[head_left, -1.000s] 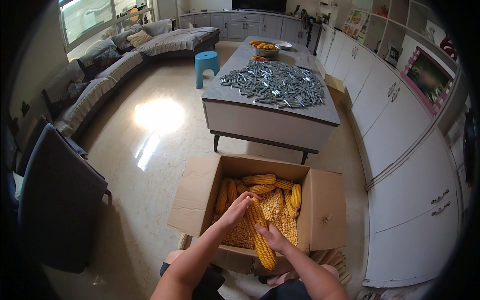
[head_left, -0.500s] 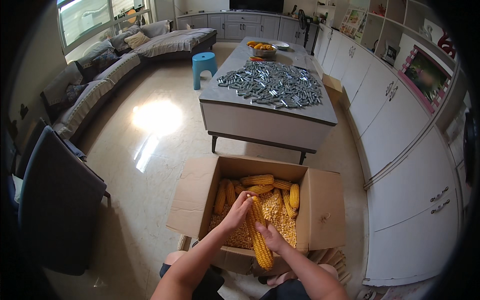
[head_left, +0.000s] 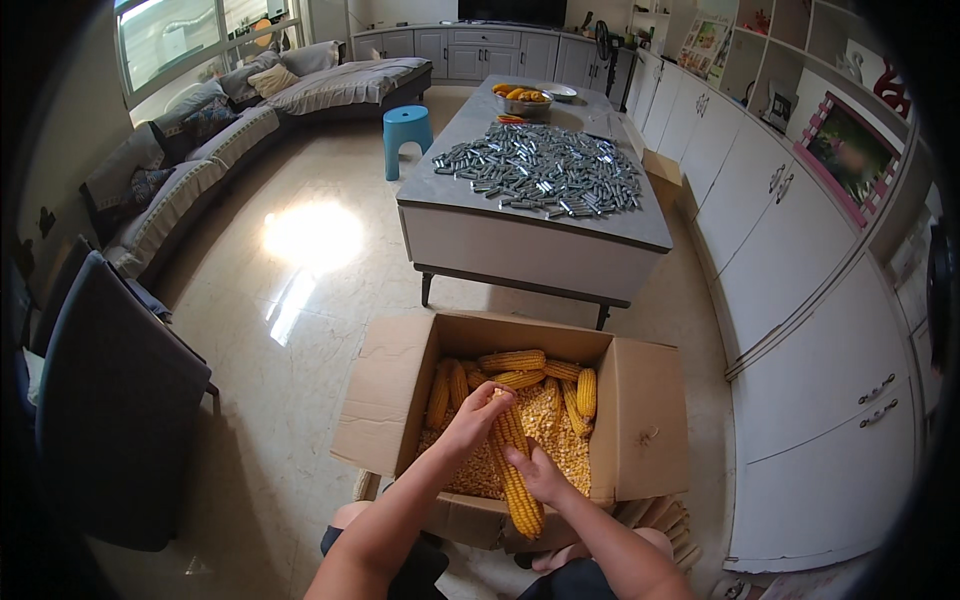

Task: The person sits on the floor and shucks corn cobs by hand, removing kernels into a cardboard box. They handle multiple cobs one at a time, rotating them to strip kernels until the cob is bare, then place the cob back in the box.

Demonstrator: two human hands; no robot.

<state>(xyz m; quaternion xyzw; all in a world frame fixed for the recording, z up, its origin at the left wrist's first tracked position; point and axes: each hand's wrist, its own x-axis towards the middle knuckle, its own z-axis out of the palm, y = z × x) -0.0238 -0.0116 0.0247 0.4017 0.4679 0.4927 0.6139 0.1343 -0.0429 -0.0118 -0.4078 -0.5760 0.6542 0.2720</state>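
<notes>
A yellow ear of corn [head_left: 517, 490] lies slanted over the near edge of an open cardboard box [head_left: 650, 420], its lower end toward me. My left hand [head_left: 482, 415] is closed round its far end, fingers pressed on the kernels. My right hand [head_left: 540, 472] grips the same ear lower down, from the right side. Under the hands, loose corn kernels [head_left: 570, 457] cover the inside of the box. Several whole ears [head_left: 513, 361] lie along its back and side walls.
Beyond the box stands a grey table [head_left: 540, 240] heaped with small metallic cylinders [head_left: 550, 170] and a bowl of yellow pieces [head_left: 523, 98]. A blue stool [head_left: 407, 135] is beside it. To the left is a dark chair [head_left: 115, 400]; white cabinets [head_left: 800, 430] line the right. Bare cobs [head_left: 665, 520] lie beside the box.
The ear stays in both hands, with only slight shifts of the fingers and of the ear. The whole view has moved a little.
</notes>
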